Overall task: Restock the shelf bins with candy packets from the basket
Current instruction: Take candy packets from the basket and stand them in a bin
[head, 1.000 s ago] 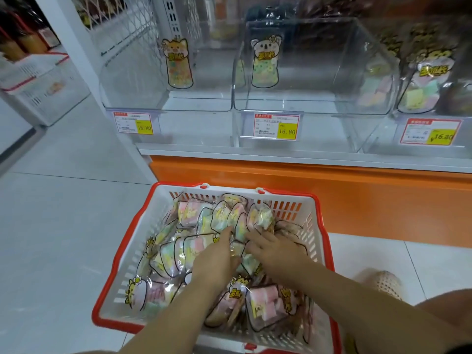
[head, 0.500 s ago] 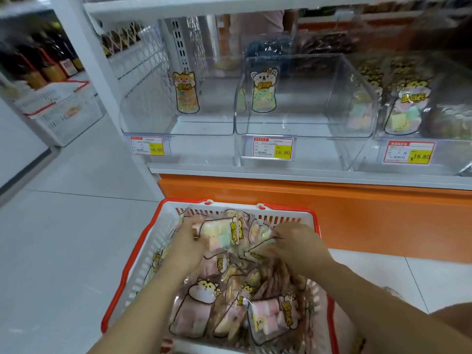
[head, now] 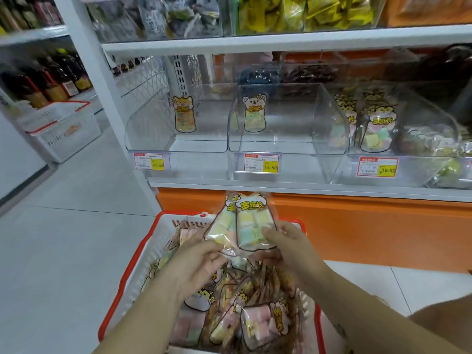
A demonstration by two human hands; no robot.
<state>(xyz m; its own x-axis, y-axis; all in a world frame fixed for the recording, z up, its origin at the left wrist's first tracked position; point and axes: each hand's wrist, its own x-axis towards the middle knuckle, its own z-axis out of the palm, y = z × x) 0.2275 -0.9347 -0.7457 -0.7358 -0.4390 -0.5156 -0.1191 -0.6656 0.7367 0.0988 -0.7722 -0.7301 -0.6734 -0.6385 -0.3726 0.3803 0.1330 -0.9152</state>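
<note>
Candy packets (head: 244,223), a moment ago down among the rest, now stand raised above the basket (head: 178,214) — my left grip (head: 201,254) and right grip (head: 288,244) each pinch their lower edges, ready for the near-empty bin (head: 286,146) ahead.

Packets (head: 251,226) in the grip are crinkly, glossy clear film. Basket (head: 150,259) right under them is matt white plastic lattice with a red rim. The bins (head: 288,139) above are smooth see-through plastic.
</note>
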